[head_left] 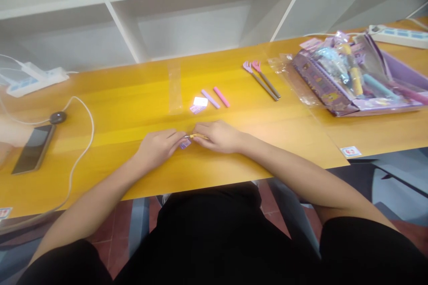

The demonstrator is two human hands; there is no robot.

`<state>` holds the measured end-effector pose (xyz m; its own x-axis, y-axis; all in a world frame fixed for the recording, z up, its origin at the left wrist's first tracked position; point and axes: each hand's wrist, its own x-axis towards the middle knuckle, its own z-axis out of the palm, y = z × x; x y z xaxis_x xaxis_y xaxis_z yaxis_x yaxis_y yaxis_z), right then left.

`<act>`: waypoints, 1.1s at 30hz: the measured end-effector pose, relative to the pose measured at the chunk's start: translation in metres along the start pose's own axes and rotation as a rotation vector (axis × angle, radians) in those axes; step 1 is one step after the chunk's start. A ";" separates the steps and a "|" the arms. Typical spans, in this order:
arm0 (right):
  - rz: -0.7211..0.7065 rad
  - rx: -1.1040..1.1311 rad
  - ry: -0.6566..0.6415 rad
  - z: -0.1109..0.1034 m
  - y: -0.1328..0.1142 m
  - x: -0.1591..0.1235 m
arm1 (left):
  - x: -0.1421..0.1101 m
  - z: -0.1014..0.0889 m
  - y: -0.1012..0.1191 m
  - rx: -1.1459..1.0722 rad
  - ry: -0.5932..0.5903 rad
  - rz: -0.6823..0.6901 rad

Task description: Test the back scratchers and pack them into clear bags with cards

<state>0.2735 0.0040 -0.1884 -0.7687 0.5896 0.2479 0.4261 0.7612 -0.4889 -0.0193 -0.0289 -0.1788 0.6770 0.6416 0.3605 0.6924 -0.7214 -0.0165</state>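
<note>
My left hand [159, 147] and my right hand [216, 136] meet over the table near its front edge. Between them shows a yellow back scratcher [197, 135] with a thin metal shaft. My left fingers pinch the shaft, and my right fingers close round the yellow end; much of it is hidden. A small purple card [185, 144] pokes out beside my left fingertips. Just beyond lie a lilac grip tube [210, 99], a pink grip tube [221, 97] and a purple label card [198, 108]. Farther right rest a lilac back scratcher [259, 80] and a pink one [267, 81], side by side.
A purple display box [329, 87] of bagged back scratchers stands at right, with clear plastic [302, 93] beside it. At left are a phone [34, 149], a white cable [83, 160], a power strip [38, 81] and another person's blurred arm [15, 131]. White shelving [200, 22] borders the back.
</note>
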 end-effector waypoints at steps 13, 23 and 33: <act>-0.020 0.096 -0.010 -0.001 0.001 0.002 | 0.000 0.000 0.002 0.008 0.041 -0.008; 0.004 -0.013 -0.002 -0.013 -0.010 0.004 | 0.002 -0.003 -0.001 0.007 0.097 0.004; 0.144 -0.102 0.123 -0.037 0.014 -0.010 | -0.003 -0.021 -0.037 0.035 0.190 -0.027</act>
<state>0.3046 0.0187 -0.1667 -0.6349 0.7182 0.2847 0.5784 0.6862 -0.4411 -0.0524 -0.0099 -0.1598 0.6009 0.5980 0.5304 0.7204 -0.6926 -0.0353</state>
